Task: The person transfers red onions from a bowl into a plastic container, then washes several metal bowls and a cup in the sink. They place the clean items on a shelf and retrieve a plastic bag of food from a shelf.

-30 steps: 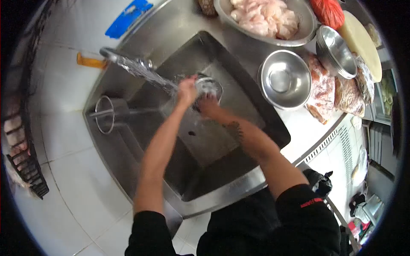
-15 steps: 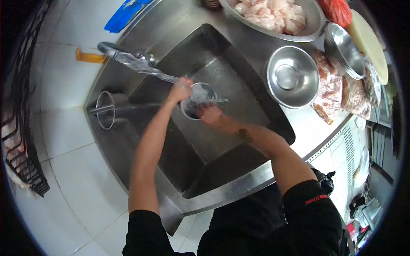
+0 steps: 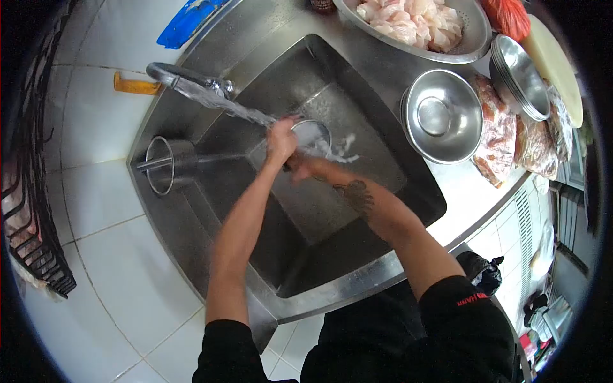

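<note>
Inside the steel sink [image 3: 357, 185], a round metal container [image 3: 313, 132] is tilted under the water running from the faucet [image 3: 167, 71]. My left hand [image 3: 281, 139] is closed on the container's near-left rim. My right hand [image 3: 301, 168] is just below it, close to the left wrist, partly hidden and blurred; whether its fingers hold anything does not show. Water spills out over the container's right side into the basin.
Steel bowls [image 3: 444, 116] stand right of the sink, near wrapped meat packs [image 3: 495, 137] and another bowl stack [image 3: 520, 76]. A colander [image 3: 476, 29] of pale meat is at the back. A cylindrical strainer [image 3: 171, 167] is at the sink's left.
The container has tipped and water now pours out to the right. My left hand has shifted slightly right and down; my right hand has moved left, closer to it.
</note>
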{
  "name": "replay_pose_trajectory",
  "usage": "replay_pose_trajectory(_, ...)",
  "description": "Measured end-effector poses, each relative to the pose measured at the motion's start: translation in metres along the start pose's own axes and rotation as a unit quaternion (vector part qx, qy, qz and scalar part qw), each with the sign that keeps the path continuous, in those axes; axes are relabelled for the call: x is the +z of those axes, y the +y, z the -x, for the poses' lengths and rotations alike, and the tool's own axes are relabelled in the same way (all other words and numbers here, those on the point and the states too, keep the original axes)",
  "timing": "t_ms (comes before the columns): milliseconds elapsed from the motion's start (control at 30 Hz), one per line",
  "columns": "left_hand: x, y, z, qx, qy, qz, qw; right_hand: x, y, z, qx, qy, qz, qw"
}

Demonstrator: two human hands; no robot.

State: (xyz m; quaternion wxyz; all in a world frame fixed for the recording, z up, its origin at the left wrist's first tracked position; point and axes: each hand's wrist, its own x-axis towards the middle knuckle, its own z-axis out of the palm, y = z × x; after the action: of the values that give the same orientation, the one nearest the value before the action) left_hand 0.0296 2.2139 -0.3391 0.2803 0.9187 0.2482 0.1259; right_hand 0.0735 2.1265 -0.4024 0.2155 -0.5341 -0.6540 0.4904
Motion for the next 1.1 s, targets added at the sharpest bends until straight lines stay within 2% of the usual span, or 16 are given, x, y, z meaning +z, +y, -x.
replay_pose_trajectory(100, -0.015, 0.008, 0.001, -0.064, 0.015, 0.046, 0.997, 0.029, 0.001, 0.006, -0.186, 0.327, -0.108, 0.92)
replay_pose_trajectory(267, -0.004, 0.007, 0.017, -0.008, 0.042, 0.013, 0.999, 0.066, 0.055, -0.005, -0.015, 0.171, 0.216, 0.961)
replay_pose_trajectory(367, 0.0, 0.003, 0.016, -0.159, -0.038, -0.016, 0.986, 0.071, 0.056, 0.0, -0.1, 0.207, 0.119, 0.966)
replay_pose_trajectory(400, -0.009, 0.004, 0.016, -0.135, -0.044, -0.01, 0.99, 0.062, 0.045, 0.02, -0.097, 0.194, 0.071, 0.974)
replay_pose_trajectory(433, -0.008, 0.002, 0.01, -0.053, -0.139, -0.05, 0.988, 0.051, 0.033, 0.042, -0.093, 0.183, 0.023, 0.978)
replay_pose_trajectory(500, -0.012, -0.011, 0.01, 0.094, -0.332, -0.128, 0.93, 0.085, 0.051, 0.036, -0.197, 0.306, 0.309, 0.879)
replay_pose_trajectory(533, 0.001, -0.019, 0.011, 0.044, -0.384, -0.104, 0.916, 0.093, 0.049, 0.035, -0.175, 0.24, 0.319, 0.9)
replay_pose_trajectory(600, 0.012, -0.045, 0.007, 0.116, -0.234, -0.117, 0.958, 0.064, 0.02, 0.049, -0.127, 0.106, 0.351, 0.922)
replay_pose_trajectory(633, 0.015, -0.051, 0.009, 0.151, -0.159, -0.119, 0.969, 0.047, 0.003, 0.058, -0.108, 0.122, 0.334, 0.929)
replay_pose_trajectory(700, -0.017, -0.029, 0.007, -0.03, -0.105, -0.103, 0.989, 0.027, -0.027, 0.072, -0.064, 0.15, 0.293, 0.942)
replay_pose_trajectory(733, -0.028, -0.019, 0.006, -0.118, -0.078, -0.095, 0.985, 0.03, -0.026, 0.064, -0.037, 0.237, 0.238, 0.941)
replay_pose_trajectory(833, -0.008, -0.032, 0.019, -0.288, -0.023, -0.016, 0.957, 0.028, -0.038, 0.039, 0.025, 0.387, -0.032, 0.921)
replay_pose_trajectory(867, -0.005, -0.023, 0.019, -0.282, 0.038, -0.033, 0.958, 0.024, -0.05, 0.038, 0.074, 0.35, -0.198, 0.913)
replay_pose_trajectory(967, -0.013, -0.01, 0.013, -0.16, -0.013, -0.047, 0.986, 0.062, -0.027, 0.024, -0.026, 0.356, -0.046, 0.933)
replay_pose_trajectory(1000, -0.012, -0.011, 0.015, -0.106, -0.05, -0.042, 0.992, 0.047, -0.023, 0.035, 0.034, 0.173, 0.132, 0.975)
replay_pose_trajectory(1100, -0.017, -0.009, 0.012, 0.046, -0.155, -0.052, 0.985, 0.024, -0.017, 0.037, 0.072, -0.021, 0.362, 0.929)
